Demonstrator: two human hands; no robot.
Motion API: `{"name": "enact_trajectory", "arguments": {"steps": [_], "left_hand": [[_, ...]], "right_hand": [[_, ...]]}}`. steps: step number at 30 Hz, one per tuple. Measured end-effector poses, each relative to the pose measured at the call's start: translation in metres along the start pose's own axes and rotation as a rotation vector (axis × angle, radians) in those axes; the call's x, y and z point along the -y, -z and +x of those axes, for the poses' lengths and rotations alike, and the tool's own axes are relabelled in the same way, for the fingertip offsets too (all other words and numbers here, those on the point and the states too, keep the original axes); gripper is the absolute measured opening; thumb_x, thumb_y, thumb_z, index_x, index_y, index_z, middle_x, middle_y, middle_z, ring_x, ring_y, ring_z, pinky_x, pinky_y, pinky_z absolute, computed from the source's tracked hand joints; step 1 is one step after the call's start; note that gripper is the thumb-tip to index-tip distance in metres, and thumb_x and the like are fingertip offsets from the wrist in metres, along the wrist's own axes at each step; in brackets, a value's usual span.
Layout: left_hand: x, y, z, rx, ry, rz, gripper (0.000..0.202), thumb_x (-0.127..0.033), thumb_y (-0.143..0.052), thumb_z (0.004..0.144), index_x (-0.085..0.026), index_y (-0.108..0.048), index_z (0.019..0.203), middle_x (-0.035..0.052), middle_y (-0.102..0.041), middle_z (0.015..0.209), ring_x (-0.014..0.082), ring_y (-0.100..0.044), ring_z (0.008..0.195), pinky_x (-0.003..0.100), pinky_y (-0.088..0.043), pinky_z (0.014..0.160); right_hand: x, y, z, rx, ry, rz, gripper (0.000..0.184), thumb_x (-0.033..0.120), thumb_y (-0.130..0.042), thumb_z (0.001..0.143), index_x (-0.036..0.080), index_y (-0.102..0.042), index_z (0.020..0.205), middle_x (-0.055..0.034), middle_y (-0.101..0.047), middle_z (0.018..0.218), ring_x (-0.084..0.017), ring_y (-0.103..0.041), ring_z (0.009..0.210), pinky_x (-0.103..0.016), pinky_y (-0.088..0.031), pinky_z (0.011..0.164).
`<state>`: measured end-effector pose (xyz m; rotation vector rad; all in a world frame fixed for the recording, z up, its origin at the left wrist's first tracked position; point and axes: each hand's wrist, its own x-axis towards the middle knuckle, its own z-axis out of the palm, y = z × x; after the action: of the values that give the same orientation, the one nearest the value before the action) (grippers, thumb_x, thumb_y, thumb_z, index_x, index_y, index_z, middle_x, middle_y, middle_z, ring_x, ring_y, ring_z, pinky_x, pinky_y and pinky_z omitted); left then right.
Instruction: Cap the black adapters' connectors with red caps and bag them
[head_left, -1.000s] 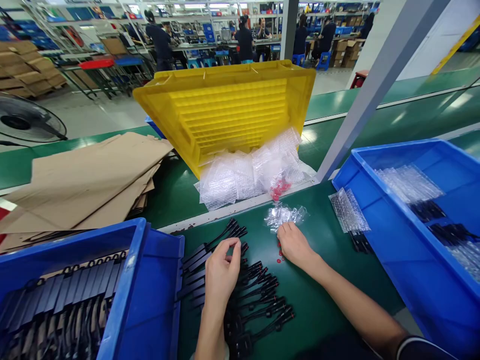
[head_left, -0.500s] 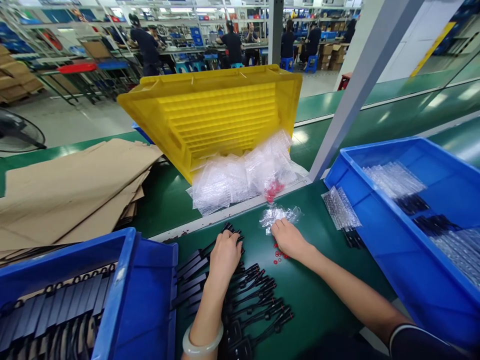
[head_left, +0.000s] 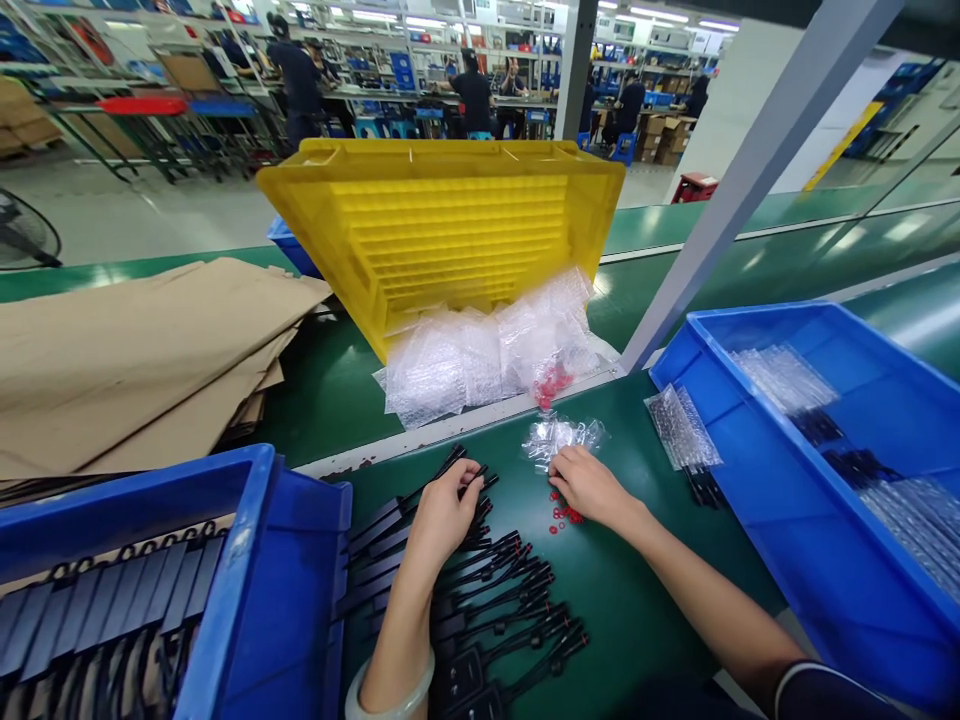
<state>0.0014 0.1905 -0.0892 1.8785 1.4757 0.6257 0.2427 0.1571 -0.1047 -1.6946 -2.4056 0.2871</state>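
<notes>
My left hand [head_left: 444, 508] rests curled on a row of black cable parts [head_left: 501, 600] laid on the green table, its fingers closed round the tip of one of them. My right hand [head_left: 589, 485] lies palm down over a scatter of small red rings [head_left: 561, 516], fingertips touching a crumpled clear plastic bag [head_left: 561, 436]. What the right fingers pinch, if anything, is hidden.
A blue bin [head_left: 247, 600] of black parts stands at the left, another blue bin [head_left: 757, 500] with bagged parts at the right. A tilted yellow crate [head_left: 450, 220] spills bubble bags [head_left: 480, 355] behind. Flat cardboard [head_left: 135, 350] lies far left; a grey post [head_left: 720, 190] rises right.
My left hand slid forward along the black parts and closed on one tip. My right hand stayed by the red rings and plastic bag. The view shifted slightly.
</notes>
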Motion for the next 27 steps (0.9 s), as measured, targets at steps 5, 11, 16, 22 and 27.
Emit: {"name": "enact_trajectory", "arguments": {"steps": [5, 11, 16, 22, 27], "left_hand": [[-0.002, 0.002, -0.001, 0.023, 0.013, -0.11, 0.021, -0.039, -0.049, 0.078, -0.023, -0.06, 0.083, 0.0022, -0.067, 0.072, 0.02, -0.063, 0.067, 0.03, -0.047, 0.066], [0.0, 0.002, -0.002, 0.049, 0.039, -0.243, 0.023, -0.039, -0.052, 0.076, -0.02, -0.062, 0.085, 0.0027, -0.064, 0.071, 0.0195, -0.061, 0.067, 0.03, -0.047, 0.064], [0.0, 0.002, -0.002, 0.093, 0.042, -0.377, 0.026, -0.039, -0.054, 0.075, -0.018, -0.061, 0.089, 0.003, -0.063, 0.073, 0.0162, -0.058, 0.062, 0.026, -0.047, 0.056], [-0.001, 0.004, -0.001, 0.142, 0.046, -0.463, 0.036, -0.04, -0.053, 0.075, -0.016, -0.057, 0.101, -0.0007, -0.059, 0.068, 0.0118, -0.052, 0.051, 0.024, -0.044, 0.05], [0.003, 0.004, 0.0, 0.164, 0.045, -0.441, 0.038, -0.039, -0.052, 0.076, -0.013, -0.061, 0.103, 0.0006, -0.06, 0.07, 0.0111, -0.05, 0.049, 0.025, -0.042, 0.05]], "right_hand": [[0.008, -0.002, 0.003, -0.012, 0.009, 0.003, 0.017, 0.0, -0.053, 0.082, 0.016, -0.056, 0.076, -0.0105, -0.056, 0.085, -0.024, -0.051, 0.083, -0.035, -0.043, 0.073], [0.029, 0.004, 0.015, -0.116, 0.019, 0.17, 0.019, 0.001, -0.044, 0.087, 0.017, -0.052, 0.08, -0.0076, -0.056, 0.086, -0.021, -0.049, 0.082, -0.032, -0.044, 0.074], [0.048, -0.003, 0.042, -0.204, 0.025, 0.339, 0.012, 0.009, -0.05, 0.091, 0.02, -0.051, 0.085, -0.0023, -0.06, 0.084, -0.017, -0.054, 0.081, -0.029, -0.044, 0.075], [0.064, -0.008, 0.053, -0.253, 0.047, 0.43, 0.011, 0.01, -0.052, 0.088, 0.02, -0.051, 0.089, -0.002, -0.06, 0.084, -0.017, -0.055, 0.079, -0.028, -0.044, 0.069], [0.066, -0.011, 0.051, -0.269, 0.082, 0.445, 0.01, 0.01, -0.049, 0.089, 0.02, -0.05, 0.089, -0.0035, -0.059, 0.085, -0.019, -0.054, 0.081, -0.029, -0.045, 0.072]]}}
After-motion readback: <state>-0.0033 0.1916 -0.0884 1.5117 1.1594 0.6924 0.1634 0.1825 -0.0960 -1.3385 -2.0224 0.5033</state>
